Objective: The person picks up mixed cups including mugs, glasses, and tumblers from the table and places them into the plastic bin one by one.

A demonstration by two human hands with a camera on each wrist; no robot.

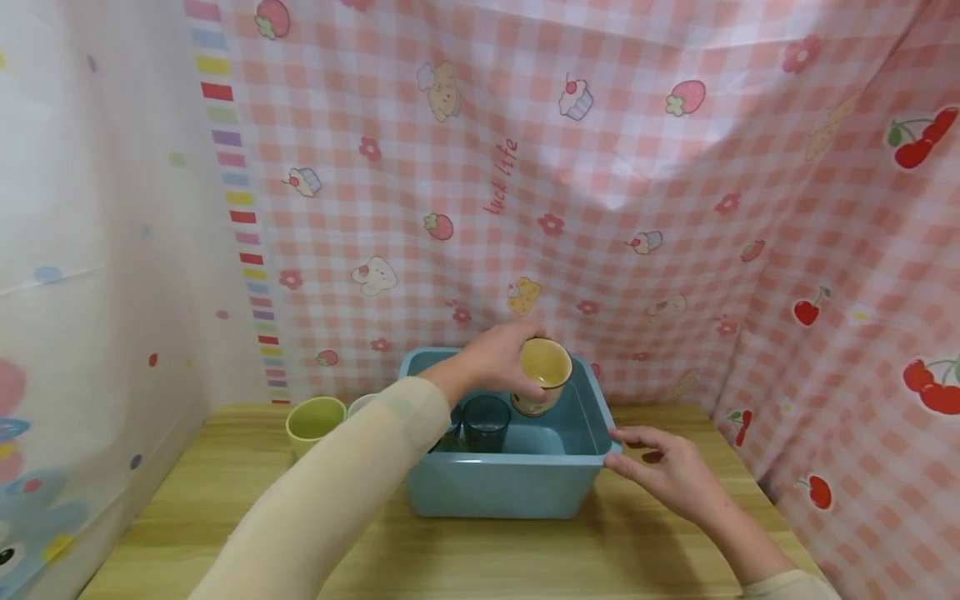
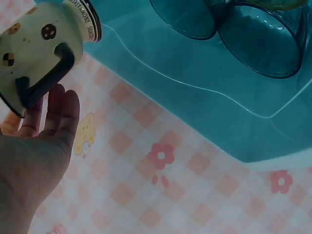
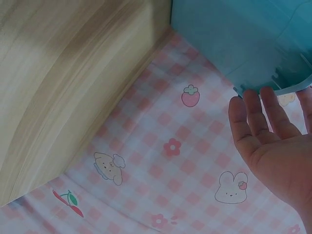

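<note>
The left hand is clamped on a mug, with its thumb on the near side. The mug is just right of that hand's palm, tilted so its yellow inside faces the head camera, and it is held over the bin. In the left wrist view its dark handle lies just above the fingertips. The right hand is well apart from the left, nearer the person and to the right; its thumb and fingertips hold the bin's rim at the near corner. The mug is thus between the two hands, away from the right one. Below the left hand, inside the bin, stand dark glasses. Left of that hand, beyond the forearm, are a green cup and a white cup, partly hidden by the sleeve.
</note>
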